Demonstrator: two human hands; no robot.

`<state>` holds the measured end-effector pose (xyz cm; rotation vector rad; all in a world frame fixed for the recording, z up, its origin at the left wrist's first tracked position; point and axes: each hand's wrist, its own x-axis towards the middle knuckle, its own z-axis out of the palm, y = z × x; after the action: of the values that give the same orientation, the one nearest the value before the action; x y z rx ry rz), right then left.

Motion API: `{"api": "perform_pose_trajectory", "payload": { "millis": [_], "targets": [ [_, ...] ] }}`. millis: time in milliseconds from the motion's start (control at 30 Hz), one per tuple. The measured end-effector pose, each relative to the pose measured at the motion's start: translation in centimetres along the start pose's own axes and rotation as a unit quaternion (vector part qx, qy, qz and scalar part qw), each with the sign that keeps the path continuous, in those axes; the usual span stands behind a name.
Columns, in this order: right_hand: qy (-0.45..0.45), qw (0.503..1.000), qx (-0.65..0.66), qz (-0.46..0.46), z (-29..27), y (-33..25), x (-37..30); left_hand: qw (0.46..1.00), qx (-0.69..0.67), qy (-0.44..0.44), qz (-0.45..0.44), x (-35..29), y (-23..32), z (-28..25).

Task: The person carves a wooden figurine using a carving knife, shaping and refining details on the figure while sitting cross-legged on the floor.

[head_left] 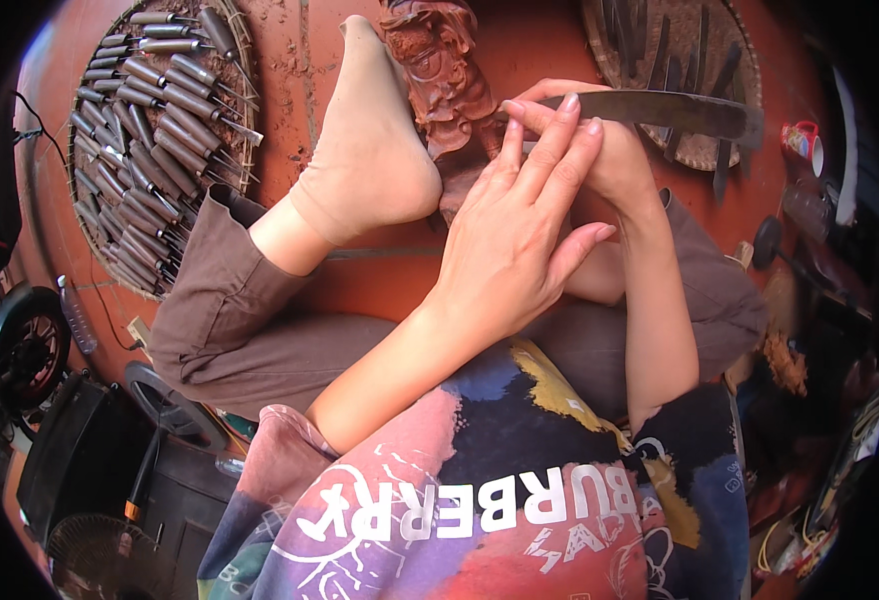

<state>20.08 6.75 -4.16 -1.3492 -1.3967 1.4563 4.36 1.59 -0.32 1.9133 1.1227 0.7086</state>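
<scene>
A reddish-brown carved wooden figure stands in front of me, its lower part beside my sock-covered foot. My right hand is closed around one end of a long, flat, dark file-like tool, which points out to the right; its exact kind is not clear. Over the right hand lies my left hand, fingers stretched out and thumb apart, the fingertips near the tool's held end. These fingers partly hide the right hand's grip. Both hands are just to the right of the figure's base.
At the left, a round woven tray holds many wooden-handled chisels. Another woven tray with long dark flat tools is at the upper right. A red cup sits farther right. Wheels and a plastic bottle are at the left.
</scene>
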Motion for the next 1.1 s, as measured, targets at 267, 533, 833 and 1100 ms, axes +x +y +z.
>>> {"api": "perform_pose_trajectory", "payload": {
  "millis": [267,533,833,1100],
  "targets": [
    [-0.047,0.997,0.034,0.05,-0.6,-0.2,0.9,1.0,0.027,-0.007,0.007,-0.1,0.0,0.0],
    [-0.028,0.999,0.016,0.008,-0.4,0.4,0.5,0.997,0.069,-0.016,0.026,-0.6,-0.1,0.0],
    [0.001,0.999,0.054,0.005,0.2,0.8,0.1,0.994,0.104,-0.02,0.039,-1.1,0.2,0.2],
    [-0.01,0.996,0.083,0.012,0.1,1.8,0.2,0.987,0.151,-0.026,0.044,-1.7,0.7,0.3]
  ]
}}
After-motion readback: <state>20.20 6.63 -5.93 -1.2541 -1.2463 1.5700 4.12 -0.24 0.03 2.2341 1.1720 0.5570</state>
